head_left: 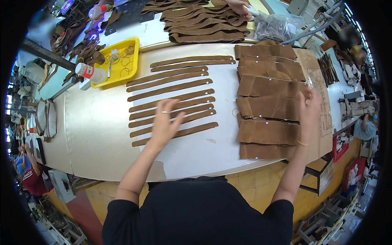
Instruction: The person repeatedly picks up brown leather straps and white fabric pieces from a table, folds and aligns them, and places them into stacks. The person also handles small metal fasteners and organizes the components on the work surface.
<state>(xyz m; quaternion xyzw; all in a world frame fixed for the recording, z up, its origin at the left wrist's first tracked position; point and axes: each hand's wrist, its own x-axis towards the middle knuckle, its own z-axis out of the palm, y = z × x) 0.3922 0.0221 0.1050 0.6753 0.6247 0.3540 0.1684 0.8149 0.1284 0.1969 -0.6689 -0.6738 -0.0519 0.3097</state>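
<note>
Strips (171, 100) run left-right, slightly tilted, under flat left hand (163, 122).

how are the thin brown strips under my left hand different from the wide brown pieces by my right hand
The thin strips are long and narrow; the wide pieces are broad and roughly rectangular. The strips lie in a spaced row, gaps between them, while the wide pieces overlap one another in a column. The left hand rests flat on the strips; the right hand is at the wide pieces' edge, blurred. Both are the same brown suede-like material on the white table.

Left hand (165, 122) flat, fingers spread; right hand (309, 107) blurred.
</note>
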